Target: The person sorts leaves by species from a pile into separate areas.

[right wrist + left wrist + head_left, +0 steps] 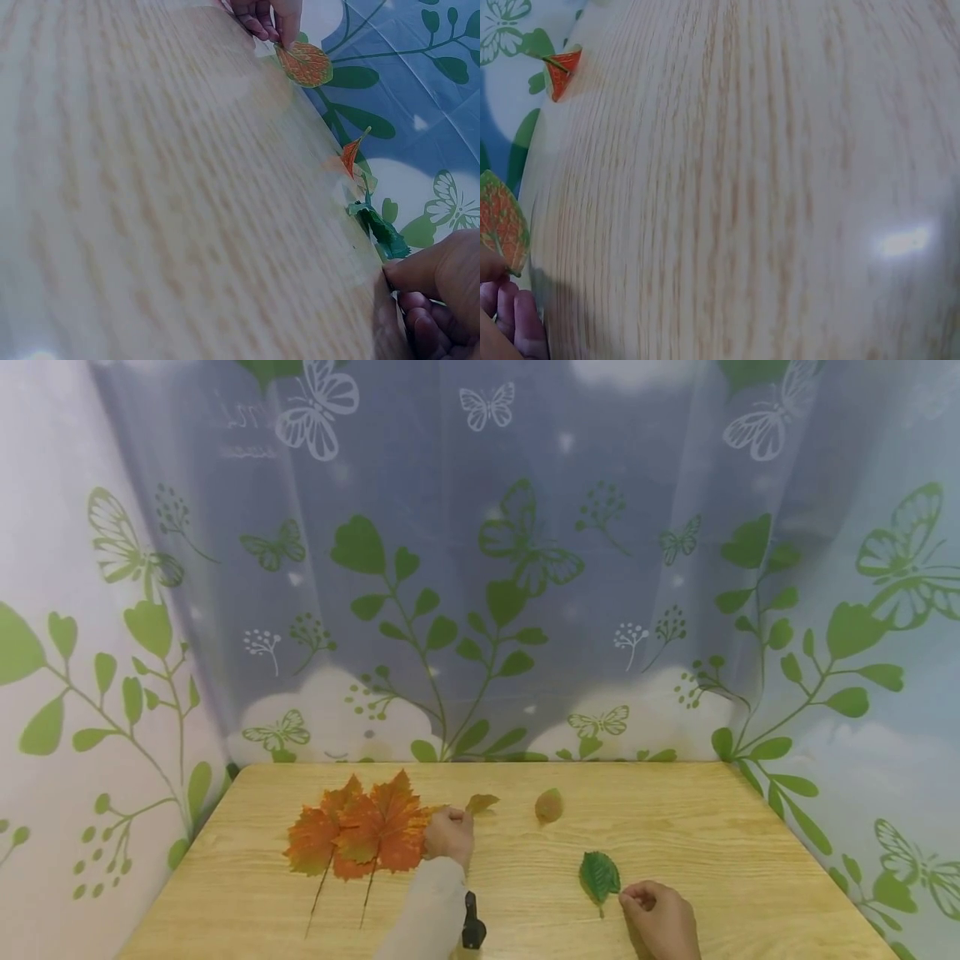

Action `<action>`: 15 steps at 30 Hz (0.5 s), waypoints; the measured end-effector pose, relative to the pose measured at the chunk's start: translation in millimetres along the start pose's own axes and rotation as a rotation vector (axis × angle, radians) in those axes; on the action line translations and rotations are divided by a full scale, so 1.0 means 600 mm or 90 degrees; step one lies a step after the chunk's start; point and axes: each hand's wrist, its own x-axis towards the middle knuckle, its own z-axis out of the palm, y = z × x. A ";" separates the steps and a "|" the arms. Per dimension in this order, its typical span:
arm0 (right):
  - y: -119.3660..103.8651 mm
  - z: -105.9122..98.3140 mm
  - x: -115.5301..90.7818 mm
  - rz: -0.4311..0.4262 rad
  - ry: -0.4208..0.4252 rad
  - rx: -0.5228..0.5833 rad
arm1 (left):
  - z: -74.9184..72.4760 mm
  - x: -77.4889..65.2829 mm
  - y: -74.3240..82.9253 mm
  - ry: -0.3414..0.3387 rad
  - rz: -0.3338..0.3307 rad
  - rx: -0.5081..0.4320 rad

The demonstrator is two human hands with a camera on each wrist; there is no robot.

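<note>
My left hand (450, 837) pinches a small orange-green leaf (482, 803) near its stem end, right beside the orange maple leaves (386, 822). The held leaf (504, 225) also shows at the lower left of the left wrist view, above the fingertips. At the front right, my right hand (662, 917) has thumb and finger together at the right edge of a green leaf (598, 877), seeming to pinch it. In the right wrist view the green leaf (382, 231) stands curled just above the thumb. Another orange-green leaf (549, 806) lies alone toward the back.
The wooden table (517, 860) backs onto a curtain (480, 610) printed with leaves and butterflies, which also hangs at both sides. Thin dark stems (318, 897) run from the maple leaves toward the front. A black band (472, 922) sits at the left wrist.
</note>
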 end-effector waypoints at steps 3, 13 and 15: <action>0.000 0.001 0.000 0.002 0.000 -0.002 | -0.002 0.003 -0.001 0.006 0.012 -0.007; 0.006 0.002 0.002 -0.004 -0.003 -0.004 | 0.001 0.013 -0.018 0.026 0.073 0.008; 0.005 0.002 0.002 -0.005 -0.003 -0.004 | -0.001 0.013 -0.020 0.012 0.080 0.006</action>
